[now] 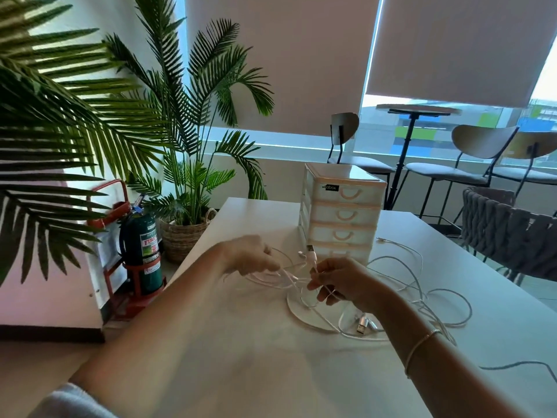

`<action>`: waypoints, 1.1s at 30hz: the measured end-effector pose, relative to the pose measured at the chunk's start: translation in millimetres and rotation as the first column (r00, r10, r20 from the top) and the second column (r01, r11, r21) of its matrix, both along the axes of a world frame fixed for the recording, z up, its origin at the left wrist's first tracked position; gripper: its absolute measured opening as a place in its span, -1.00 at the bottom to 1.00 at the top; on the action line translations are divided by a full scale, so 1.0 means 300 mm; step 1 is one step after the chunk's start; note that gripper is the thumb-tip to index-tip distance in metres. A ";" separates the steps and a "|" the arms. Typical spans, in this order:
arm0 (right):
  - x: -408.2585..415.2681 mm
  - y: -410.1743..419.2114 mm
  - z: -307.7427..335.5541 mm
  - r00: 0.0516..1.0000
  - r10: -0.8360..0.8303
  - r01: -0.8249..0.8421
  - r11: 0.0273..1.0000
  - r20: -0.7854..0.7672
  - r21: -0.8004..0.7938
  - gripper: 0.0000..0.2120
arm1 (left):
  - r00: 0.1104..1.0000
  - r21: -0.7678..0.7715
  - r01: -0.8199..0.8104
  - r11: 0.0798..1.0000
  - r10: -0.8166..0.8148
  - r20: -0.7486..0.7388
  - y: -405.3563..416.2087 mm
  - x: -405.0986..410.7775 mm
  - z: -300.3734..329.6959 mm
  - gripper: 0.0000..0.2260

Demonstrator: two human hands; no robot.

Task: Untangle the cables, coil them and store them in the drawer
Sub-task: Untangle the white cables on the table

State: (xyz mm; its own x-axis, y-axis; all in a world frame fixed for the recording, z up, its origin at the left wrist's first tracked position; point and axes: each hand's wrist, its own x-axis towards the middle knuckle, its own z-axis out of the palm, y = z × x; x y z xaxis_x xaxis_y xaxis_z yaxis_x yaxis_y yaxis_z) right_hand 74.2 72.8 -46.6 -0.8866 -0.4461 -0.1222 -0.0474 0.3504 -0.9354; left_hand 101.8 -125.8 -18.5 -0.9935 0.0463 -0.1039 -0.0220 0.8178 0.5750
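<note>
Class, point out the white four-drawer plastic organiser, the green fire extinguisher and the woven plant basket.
White four-drawer plastic organiser [343,214], head view, second drawer front.
Green fire extinguisher [141,251], head view, cylinder body.
Woven plant basket [180,239], head view, side wall.

Daylight from the half-shaded windows [422,128] backlights the dim room; the left hand [250,254] blurs, edges bow.

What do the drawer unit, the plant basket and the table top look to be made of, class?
Drawer unit: probably plastic, semi-translucent white with pale peach trim and moulded curved handles, slightly glossy.
Plant basket: looks like woven wicker or seagrass, tan, with a visible weave and a loop handle.
Table top: smooth matte white, perhaps laminate or painted board; the core cannot be told.
</note>
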 end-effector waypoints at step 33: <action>0.028 -0.094 0.147 0.992 -0.117 0.088 0.925 -0.056 -0.371 -0.84 | 0.976 0.857 -0.001 0.515 0.186 -0.110 0.222 -0.067 0.033 -0.75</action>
